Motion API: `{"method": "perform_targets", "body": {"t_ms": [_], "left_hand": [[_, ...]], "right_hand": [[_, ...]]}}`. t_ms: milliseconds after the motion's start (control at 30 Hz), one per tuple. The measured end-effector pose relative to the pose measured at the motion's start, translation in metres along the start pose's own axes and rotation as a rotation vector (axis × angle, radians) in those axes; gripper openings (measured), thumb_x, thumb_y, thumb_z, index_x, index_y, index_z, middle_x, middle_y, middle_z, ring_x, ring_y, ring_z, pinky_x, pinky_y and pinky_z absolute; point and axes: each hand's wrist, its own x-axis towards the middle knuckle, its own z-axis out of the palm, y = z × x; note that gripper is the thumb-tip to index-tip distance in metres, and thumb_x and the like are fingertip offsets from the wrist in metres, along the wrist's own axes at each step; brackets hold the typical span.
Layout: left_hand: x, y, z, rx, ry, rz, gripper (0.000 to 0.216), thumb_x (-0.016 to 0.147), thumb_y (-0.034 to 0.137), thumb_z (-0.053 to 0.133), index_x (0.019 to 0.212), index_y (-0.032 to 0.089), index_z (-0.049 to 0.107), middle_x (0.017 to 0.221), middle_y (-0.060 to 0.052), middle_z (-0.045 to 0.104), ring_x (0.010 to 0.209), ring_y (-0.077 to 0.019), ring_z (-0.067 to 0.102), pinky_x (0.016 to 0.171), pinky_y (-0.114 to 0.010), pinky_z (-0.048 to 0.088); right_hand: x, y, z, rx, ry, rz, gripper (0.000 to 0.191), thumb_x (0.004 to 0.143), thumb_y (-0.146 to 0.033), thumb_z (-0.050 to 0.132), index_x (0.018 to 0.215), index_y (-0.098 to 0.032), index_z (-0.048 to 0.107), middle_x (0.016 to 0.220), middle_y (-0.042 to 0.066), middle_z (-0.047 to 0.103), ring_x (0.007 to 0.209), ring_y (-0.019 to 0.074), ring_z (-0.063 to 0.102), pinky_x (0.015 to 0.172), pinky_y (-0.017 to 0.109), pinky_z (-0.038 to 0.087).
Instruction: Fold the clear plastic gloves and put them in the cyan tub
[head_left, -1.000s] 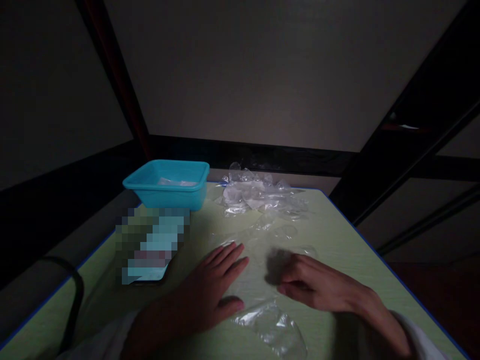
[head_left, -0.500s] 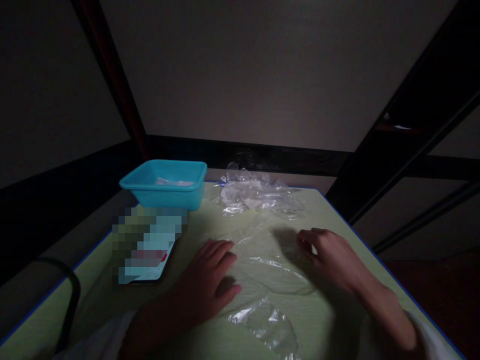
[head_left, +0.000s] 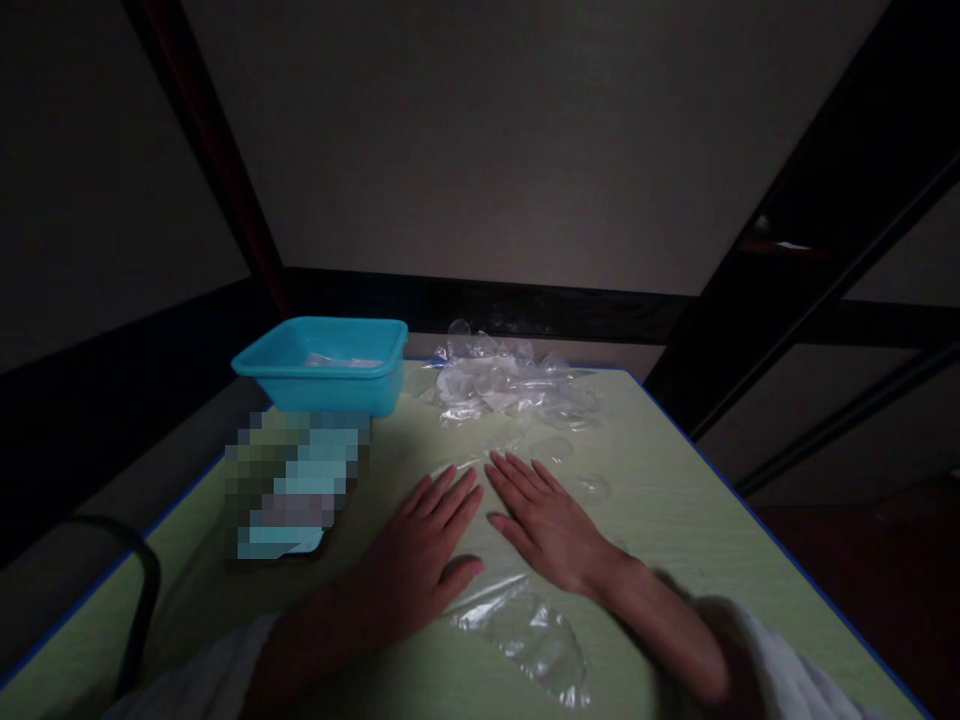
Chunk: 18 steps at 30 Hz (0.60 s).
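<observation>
My left hand lies flat on the pale green table, fingers stretched out, pressing on a clear plastic glove spread in front of me. Beside it, my right hand also lies flat on that glove with its fingers apart. Both hands nearly touch at the fingertips. A second crumpled clear glove lies just below my hands, near the table's front edge.
A turquoise plastic tub stands at the back left with something pale inside. A heap of clear plastic gloves lies at the back middle. A blurred-out flat item rests left of my hands. Dark bed-frame bars stand behind.
My right hand has swung in from the right and flattened down next to my left hand on the glove. The left hand's fingers have stretched out flat again.
</observation>
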Motion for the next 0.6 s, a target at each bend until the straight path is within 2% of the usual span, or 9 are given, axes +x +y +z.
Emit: {"method": "perform_targets", "body": {"t_ms": [200, 500, 600], "left_hand": [[-0.001, 0.001, -0.003, 0.002, -0.045, -0.039, 0.057, 0.087, 0.035, 0.049, 0.137, 0.013, 0.034, 0.146, -0.014, 0.030, 0.135, -0.0349, 0.023, 0.104, -0.056, 0.029], [0.000, 0.002, -0.006, 0.010, -0.066, -0.053, 0.055, 0.088, 0.035, 0.047, 0.137, 0.013, 0.034, 0.147, -0.012, 0.028, 0.135, -0.0356, 0.023, 0.102, -0.058, 0.029], [-0.002, 0.003, -0.010, 0.004, -0.075, -0.038, 0.055, 0.090, 0.036, 0.044, 0.138, 0.011, 0.033, 0.147, -0.013, 0.026, 0.135, -0.0361, 0.021, 0.102, -0.058, 0.029]], "right_hand": [[-0.003, 0.003, -0.004, -0.048, -0.025, 0.054, 0.058, 0.093, -0.049, 0.031, 0.141, -0.017, 0.030, 0.147, 0.008, 0.027, 0.136, 0.0279, 0.021, 0.108, 0.054, 0.023], [-0.007, 0.027, -0.015, -0.135, -0.057, 0.289, 0.058, 0.093, -0.046, 0.032, 0.142, -0.014, 0.027, 0.147, 0.009, 0.024, 0.135, 0.0290, 0.020, 0.107, 0.054, 0.022], [-0.009, 0.028, -0.018, -0.158, -0.069, 0.318, 0.058, 0.094, -0.043, 0.029, 0.143, -0.012, 0.025, 0.147, 0.010, 0.022, 0.135, 0.0291, 0.020, 0.107, 0.054, 0.022]]}}
